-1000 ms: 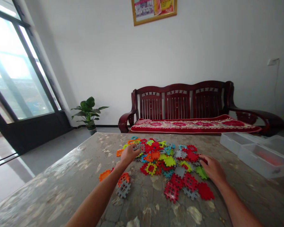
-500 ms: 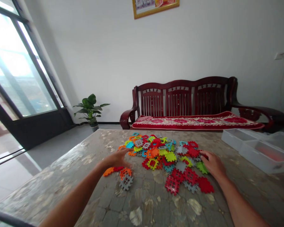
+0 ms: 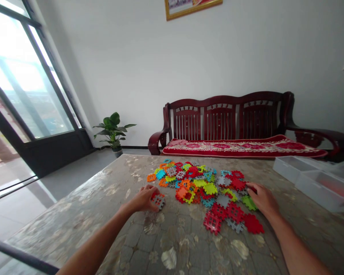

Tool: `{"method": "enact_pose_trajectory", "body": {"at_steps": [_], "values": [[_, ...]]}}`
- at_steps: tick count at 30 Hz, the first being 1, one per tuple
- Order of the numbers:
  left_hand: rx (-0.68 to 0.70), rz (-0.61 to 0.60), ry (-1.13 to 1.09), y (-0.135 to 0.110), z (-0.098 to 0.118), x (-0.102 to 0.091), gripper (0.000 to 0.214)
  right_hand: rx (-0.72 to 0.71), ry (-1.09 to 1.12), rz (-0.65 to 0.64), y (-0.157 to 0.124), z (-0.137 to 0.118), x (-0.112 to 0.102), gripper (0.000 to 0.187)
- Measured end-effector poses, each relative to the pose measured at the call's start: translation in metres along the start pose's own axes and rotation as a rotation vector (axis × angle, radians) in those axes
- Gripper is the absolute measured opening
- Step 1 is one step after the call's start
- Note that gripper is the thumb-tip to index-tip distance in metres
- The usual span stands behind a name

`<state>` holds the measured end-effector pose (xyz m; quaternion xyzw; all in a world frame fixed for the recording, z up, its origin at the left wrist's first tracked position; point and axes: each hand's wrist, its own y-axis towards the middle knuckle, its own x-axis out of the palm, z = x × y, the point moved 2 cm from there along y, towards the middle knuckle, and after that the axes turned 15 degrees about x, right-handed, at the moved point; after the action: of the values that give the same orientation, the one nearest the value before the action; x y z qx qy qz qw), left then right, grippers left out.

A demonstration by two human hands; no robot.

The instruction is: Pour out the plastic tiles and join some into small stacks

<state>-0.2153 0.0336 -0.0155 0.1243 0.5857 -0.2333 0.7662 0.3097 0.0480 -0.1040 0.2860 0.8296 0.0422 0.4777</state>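
Pale wall (image 3: 126,57) at the back of this head-camera view, with a gold-edged picture frame (image 3: 195,13) cut off at the top, a glass door (image 3: 43,95) over on the left and a potted plant (image 3: 112,129) near it. Dark red wooden bench (image 3: 222,101) sits behind the table, with a red floral seat cover (image 3: 232,147) on it. Table top (image 3: 186,240) is grey-brown with a leafy pattern.

So, the pile of plastic pieces (image 3: 202,183) (notched edges, bright colors, some with window-like holes) is spread around the middle of the table, lots of them overlapping. Left hand (image 3: 144,199) is on the near left side of it, fingers bent and thumb apart, with a grey grid piece (image 3: 159,201) showing in the gap and some orange-red under the fingers. Can't tell if it's actually gripping them.

Right hand (image 3: 263,200) is at the right edge of the pile, thumb and finger close together just beside a red piece (image 3: 237,183), with a green piece (image 3: 249,203) near the thumb. No idea whether it's holding anything. Clear plastic boxes (image 3: 318,193) sit at far right, something reddish in the front one.
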Motion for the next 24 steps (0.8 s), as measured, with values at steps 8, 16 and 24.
{"method": "enact_pose_trajectory", "body": {"at_steps": [8, 16, 24], "values": [[-0.086, 0.115, -0.066, 0.023, 0.002, -0.005, 0.072, -0.007, 0.01, -0.006, 0.001, 0.001, 0.0, 0.035], [-0.065, 0.284, -0.191, 0.042, -0.006, -0.002, 0.027, 0.006, 0.009, 0.006, 0.0, -0.001, -0.001, 0.036], [-0.052, 0.441, -0.233, 0.069, 0.002, -0.006, 0.026, 0.023, 0.03, 0.011, -0.002, -0.004, -0.002, 0.033]]}}
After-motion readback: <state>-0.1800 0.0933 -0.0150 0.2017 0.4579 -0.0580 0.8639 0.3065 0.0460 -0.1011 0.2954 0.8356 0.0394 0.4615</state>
